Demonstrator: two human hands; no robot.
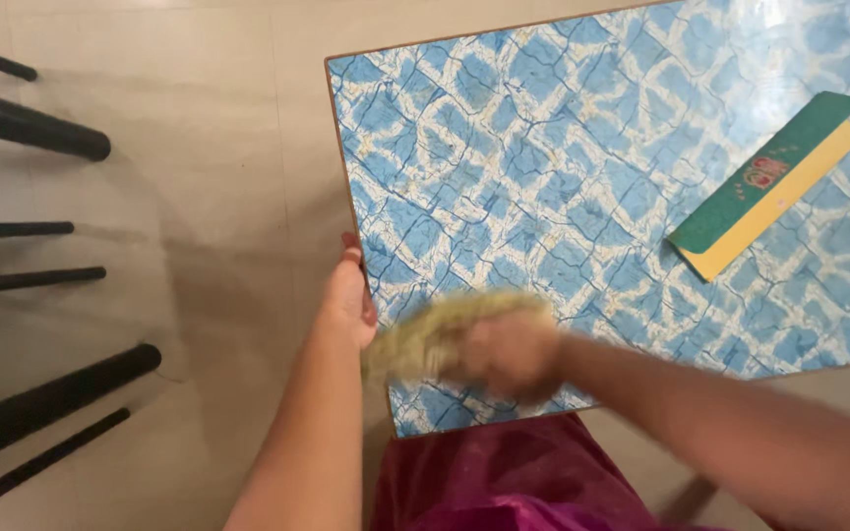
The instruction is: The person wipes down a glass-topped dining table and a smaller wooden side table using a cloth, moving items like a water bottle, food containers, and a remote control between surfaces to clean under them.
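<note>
A table [582, 147] with a blue and white crackle-patterned top fills the upper right. My left hand [349, 300] grips its left edge near the front corner. My right hand [506, 356] presses a yellowish-green cloth [435, 334] on the tabletop near the front left corner; hand and cloth are blurred by motion. A flat green and yellow sponge pad [769, 187] lies on the table at the right, away from both hands.
Pale tiled floor [199, 118] lies left of the table. Black metal legs of furniture [31, 128] stand along the left edge. My magenta garment [504, 482] shows at the bottom, just below the table's front edge.
</note>
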